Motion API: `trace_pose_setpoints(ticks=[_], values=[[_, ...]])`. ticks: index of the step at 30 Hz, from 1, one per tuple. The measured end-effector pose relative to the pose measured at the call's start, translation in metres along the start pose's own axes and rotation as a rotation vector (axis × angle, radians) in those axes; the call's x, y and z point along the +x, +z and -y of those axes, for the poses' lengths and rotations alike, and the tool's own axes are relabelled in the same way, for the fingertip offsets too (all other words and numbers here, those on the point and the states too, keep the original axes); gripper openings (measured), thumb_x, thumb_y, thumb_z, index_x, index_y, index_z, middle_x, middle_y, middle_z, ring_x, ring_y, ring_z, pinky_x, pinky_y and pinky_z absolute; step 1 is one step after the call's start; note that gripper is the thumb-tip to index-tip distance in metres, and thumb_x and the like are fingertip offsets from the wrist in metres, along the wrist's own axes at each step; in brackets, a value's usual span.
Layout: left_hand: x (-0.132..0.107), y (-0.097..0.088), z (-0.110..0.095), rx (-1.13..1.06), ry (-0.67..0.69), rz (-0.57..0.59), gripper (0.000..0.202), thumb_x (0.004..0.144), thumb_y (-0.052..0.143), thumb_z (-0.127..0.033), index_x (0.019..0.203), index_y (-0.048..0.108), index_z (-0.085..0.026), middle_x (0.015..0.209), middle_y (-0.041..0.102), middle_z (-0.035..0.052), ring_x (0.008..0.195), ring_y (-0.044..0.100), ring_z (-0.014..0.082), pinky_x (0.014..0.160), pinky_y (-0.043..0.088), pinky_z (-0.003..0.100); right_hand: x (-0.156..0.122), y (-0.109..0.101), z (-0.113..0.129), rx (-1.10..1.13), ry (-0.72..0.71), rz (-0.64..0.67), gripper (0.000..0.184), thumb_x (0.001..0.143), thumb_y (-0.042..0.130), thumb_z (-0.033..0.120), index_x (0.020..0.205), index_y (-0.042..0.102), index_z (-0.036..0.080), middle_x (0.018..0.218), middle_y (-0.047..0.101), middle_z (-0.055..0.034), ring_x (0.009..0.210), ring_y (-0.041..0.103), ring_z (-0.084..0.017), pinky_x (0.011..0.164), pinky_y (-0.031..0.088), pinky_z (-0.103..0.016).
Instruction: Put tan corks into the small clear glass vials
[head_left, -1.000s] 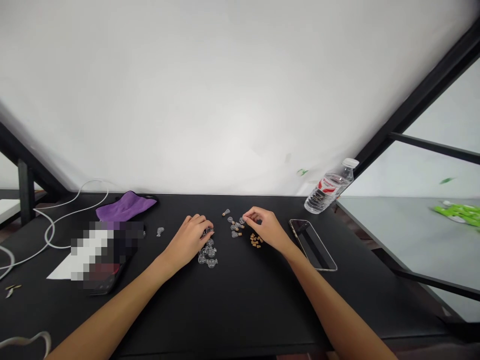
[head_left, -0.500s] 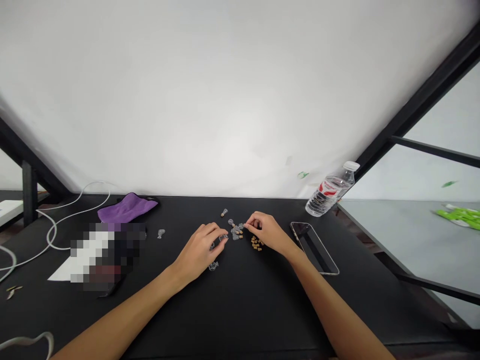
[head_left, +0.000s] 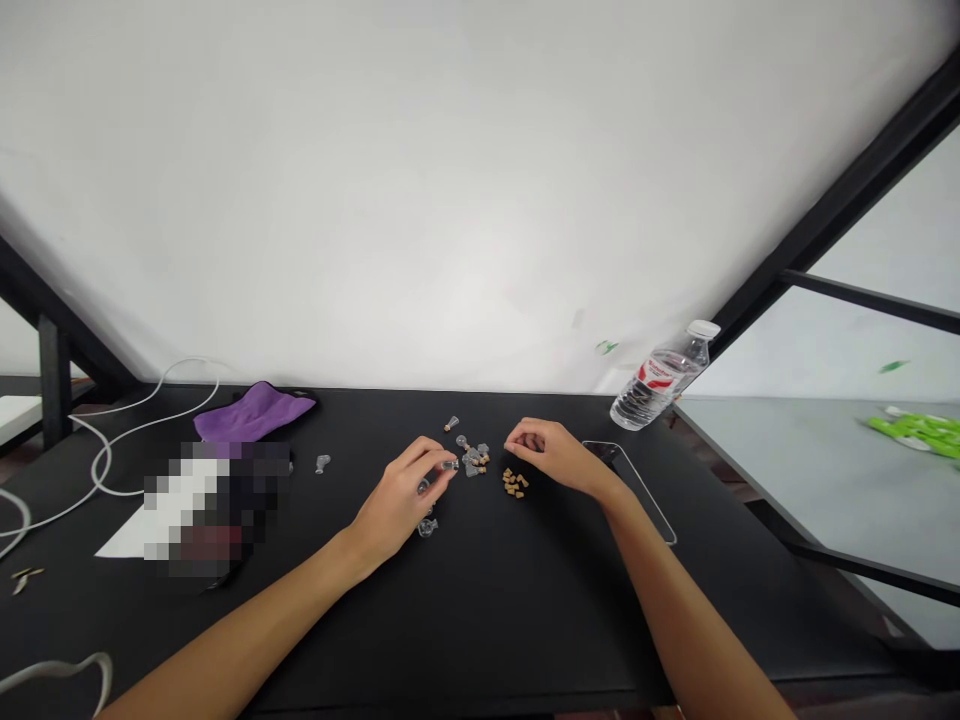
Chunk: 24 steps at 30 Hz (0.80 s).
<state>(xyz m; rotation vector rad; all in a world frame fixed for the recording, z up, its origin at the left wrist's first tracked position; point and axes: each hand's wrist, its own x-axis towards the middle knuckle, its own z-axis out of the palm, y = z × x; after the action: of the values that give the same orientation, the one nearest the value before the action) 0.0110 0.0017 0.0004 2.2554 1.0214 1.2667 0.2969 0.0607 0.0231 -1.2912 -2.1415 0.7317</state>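
A: Going left to right, what could go wrong for us?

B: Our left hand [head_left: 397, 500] has a small clear glass bottle [head_left: 449, 464] pinched at its fingertips; being slick and tiny, it could slip if we squeeze off-centre. More narrow-necked clear glass bottles [head_left: 427, 527] lie beside that thumb, partly hidden, where a low wrist might sweep them off.

A: And further along?

B: Just right of the held bottle, a cluster of clear glass bottles with tan corks [head_left: 472, 467] rests on the black surface [head_left: 480, 610]; a stray knuckle could roll it apart. Next, the pile of stubby tan cork stoppers [head_left: 511, 484] could scatter if our right hand [head_left: 555, 455] dips.

A: That hand's grip?

B: Thumb and forefinger drawn together; we cannot tell whether anything sits between them. Its wrist hides part of a flat dark phone with a pale frame [head_left: 616, 460], which we might nudge.

A: Any writing?

B: At left, a pixelated patch hides whatever is printed there. At right, the clear plastic water bottle with a white cap [head_left: 654, 385] wears a red-and-white label, its lettering too small for us to read.
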Motion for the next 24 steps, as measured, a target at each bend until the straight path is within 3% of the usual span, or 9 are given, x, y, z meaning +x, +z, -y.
trace_pose_setpoints(ticks=[6, 10, 18, 24], values=[[0.001, 0.0, -0.004, -0.037, 0.013, -0.01, 0.02, 0.1, 0.057, -0.014, 0.115, 0.067, -0.024, 0.106, 0.062, 0.0052, 0.086, 0.065, 0.0144, 0.075, 0.054, 0.026, -0.004, -0.009, -0.003, 0.069, 0.014, 0.228, 0.025, 0.09, 0.069, 0.041, 0.09, 0.075, 0.018, 0.08, 0.06, -0.0015, 0.067, 0.05, -0.015, 0.062, 0.042, -0.028], [0.001, 0.001, -0.004, -0.032, 0.024, -0.01, 0.022, 0.099, 0.057, -0.013, 0.115, 0.066, -0.024, 0.105, 0.061, 0.0048, 0.086, 0.064, 0.0142, 0.074, 0.053, 0.025, -0.003, -0.007, -0.002, 0.082, 0.013, 0.293, 0.028, 0.09, 0.068, 0.044, 0.092, 0.077, 0.017, 0.086, 0.063, -0.0039, 0.069, 0.053, -0.015, 0.065, 0.045, -0.028], [0.002, 0.0, -0.004, -0.037, 0.016, -0.007, 0.022, 0.1, 0.056, -0.012, 0.116, 0.066, -0.024, 0.107, 0.06, 0.0052, 0.089, 0.064, 0.0143, 0.079, 0.053, 0.026, -0.003, -0.005, 0.001, 0.079, 0.023, 0.191, 0.023, 0.09, 0.068, 0.039, 0.086, 0.072, 0.017, 0.077, 0.068, -0.0029, 0.069, 0.055, -0.016, 0.064, 0.043, -0.029], [0.001, 0.0, -0.007, -0.033, 0.005, -0.005, 0.024, 0.099, 0.055, -0.01, 0.116, 0.066, -0.024, 0.106, 0.061, 0.0051, 0.088, 0.063, 0.0139, 0.079, 0.054, 0.026, 0.0, 0.008, 0.023, 0.322, -0.066, 0.092, 0.024, 0.092, 0.07, 0.038, 0.103, 0.074, 0.017, 0.089, 0.069, -0.0046, 0.08, 0.06, -0.018, 0.075, 0.049, -0.031]])
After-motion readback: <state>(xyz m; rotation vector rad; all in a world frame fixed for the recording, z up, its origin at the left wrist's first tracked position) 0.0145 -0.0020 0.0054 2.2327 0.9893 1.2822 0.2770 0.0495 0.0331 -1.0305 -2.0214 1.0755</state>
